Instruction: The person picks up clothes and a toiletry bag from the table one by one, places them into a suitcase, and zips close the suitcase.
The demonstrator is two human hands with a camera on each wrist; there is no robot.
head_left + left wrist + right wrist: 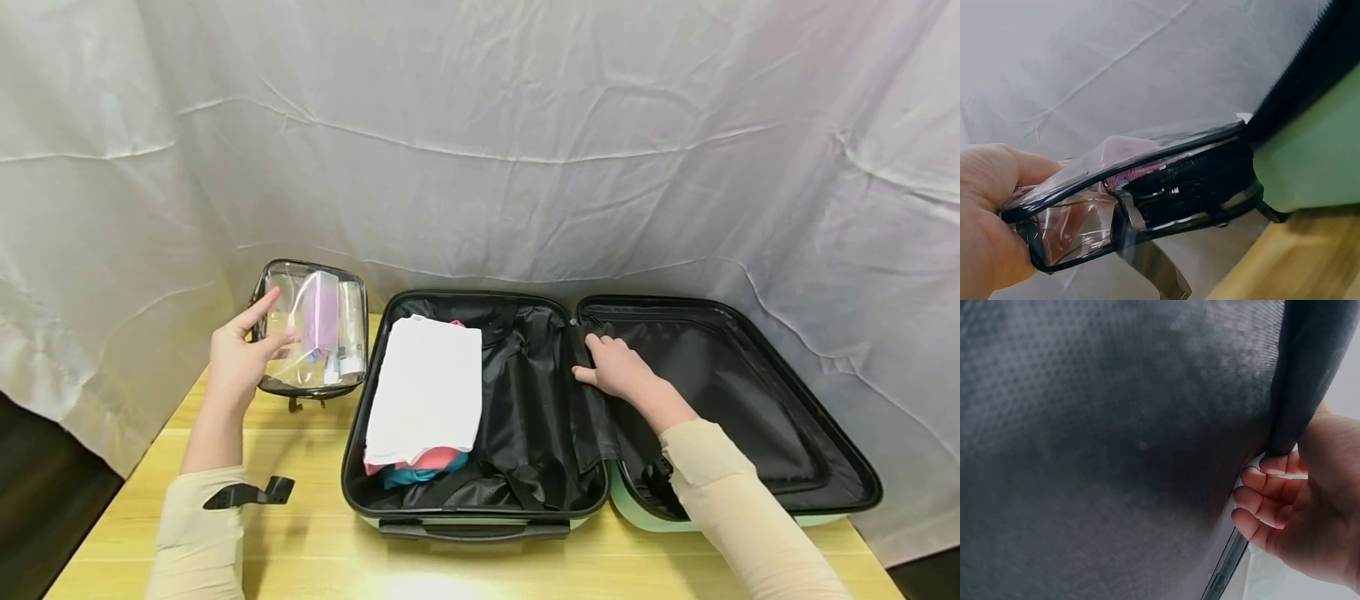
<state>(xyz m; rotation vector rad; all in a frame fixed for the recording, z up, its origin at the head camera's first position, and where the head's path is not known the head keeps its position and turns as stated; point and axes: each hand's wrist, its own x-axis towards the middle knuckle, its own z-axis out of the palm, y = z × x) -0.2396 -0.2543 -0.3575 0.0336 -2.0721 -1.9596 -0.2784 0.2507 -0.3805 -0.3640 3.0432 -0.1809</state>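
Observation:
My left hand (pixel 238 350) grips a clear toiletry bag (pixel 1079 219) by its left side, its black-piped edge between thumb and fingers. Through the plastic a purple box (pixel 321 312) and some pale tubes show. Beside the bag, an open suitcase (pixel 480 521) lies with black lining and a pale green shell. My right hand (pixel 618 367) is at the suitcase's middle, where its curled fingers (pixel 1257 525) pinch the edge of a dark fabric flap (pixel 1116 462). The right thumb is mostly hidden behind the fabric in the right wrist view.
In the suitcase's left half lies a white folded cloth (pixel 427 392) over pink and blue clothes (pixel 423 473). The lid half (pixel 727 400) lies open on the right. A wooden table (pixel 315 550) is underneath, and a grey curtain (pixel 480 150) hangs close behind.

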